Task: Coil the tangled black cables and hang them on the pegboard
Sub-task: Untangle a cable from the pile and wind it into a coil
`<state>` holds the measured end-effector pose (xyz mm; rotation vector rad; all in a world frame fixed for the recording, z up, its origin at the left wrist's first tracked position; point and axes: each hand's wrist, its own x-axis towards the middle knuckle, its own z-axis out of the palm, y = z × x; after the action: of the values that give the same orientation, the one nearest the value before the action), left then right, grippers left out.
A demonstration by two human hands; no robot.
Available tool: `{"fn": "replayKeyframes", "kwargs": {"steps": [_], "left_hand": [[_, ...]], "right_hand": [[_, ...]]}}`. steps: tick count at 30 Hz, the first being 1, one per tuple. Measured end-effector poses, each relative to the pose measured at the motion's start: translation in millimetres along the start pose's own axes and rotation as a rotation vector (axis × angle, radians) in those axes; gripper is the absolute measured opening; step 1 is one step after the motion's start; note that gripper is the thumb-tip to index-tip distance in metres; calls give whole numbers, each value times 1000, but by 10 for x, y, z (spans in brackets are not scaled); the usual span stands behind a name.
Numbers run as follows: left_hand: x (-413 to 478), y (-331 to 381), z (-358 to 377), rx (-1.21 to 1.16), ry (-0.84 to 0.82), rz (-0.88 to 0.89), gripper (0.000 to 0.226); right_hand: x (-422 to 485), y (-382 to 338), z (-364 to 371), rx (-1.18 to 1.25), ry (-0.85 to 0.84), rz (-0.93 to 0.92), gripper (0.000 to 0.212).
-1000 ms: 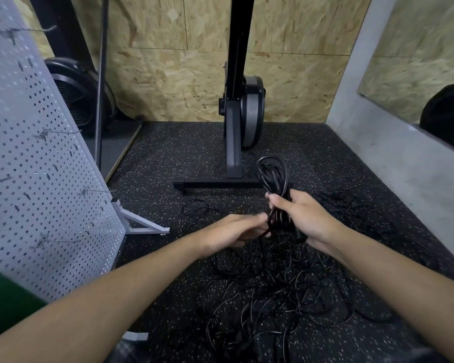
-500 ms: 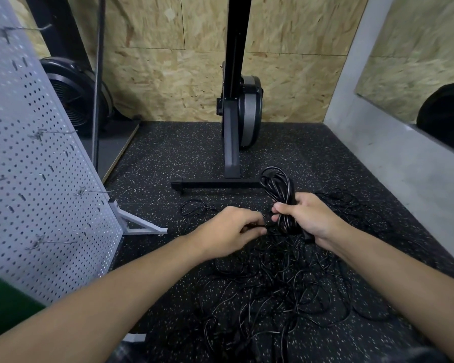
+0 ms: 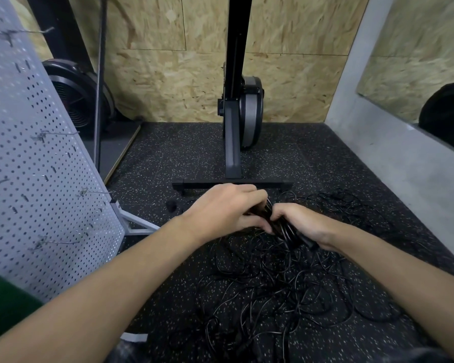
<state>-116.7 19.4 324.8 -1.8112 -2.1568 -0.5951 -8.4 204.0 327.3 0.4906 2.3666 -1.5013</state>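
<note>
While right hand (image 3: 303, 224) clamps coil (image 3: 286, 230) | left hand (image 3: 226, 208) grips its top | tangle (image 3: 273, 289) below

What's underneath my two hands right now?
Under the left hand and right hand is a coiled bundle of black cable, with loose tangled black cables beneath. The left hand covers the coil's far loops.

You face an OSB wall (image 3: 286, 74); speckled black rubber floor (image 3: 168, 158) underfoot, grey concrete wall (image 3: 378, 153) right, black upright machine (image 3: 232, 153) centre.
</note>
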Motion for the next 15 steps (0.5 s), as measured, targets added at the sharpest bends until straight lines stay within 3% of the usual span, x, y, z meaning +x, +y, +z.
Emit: {"fn": "replayKeyframes", "kwargs": {"steps": [5, 9, 13, 15], "left_hand": [[13, -17, -67, -204, -151, -80, 31], [-3, -47, -107, -296, -300, -155, 29], [41, -34, -152, -239, -311, -136, 12], [39, -111, -184, -263, -304, -164, 9]], "right_hand": [[-39, 8, -47, -48, -170, 33, 46], [-79, -37, -24, -346, -265, 156, 81], [-127, -78, 43, -616, -334, 72, 38], [-125, -59, 74, -631, -378, 33, 37]]}}
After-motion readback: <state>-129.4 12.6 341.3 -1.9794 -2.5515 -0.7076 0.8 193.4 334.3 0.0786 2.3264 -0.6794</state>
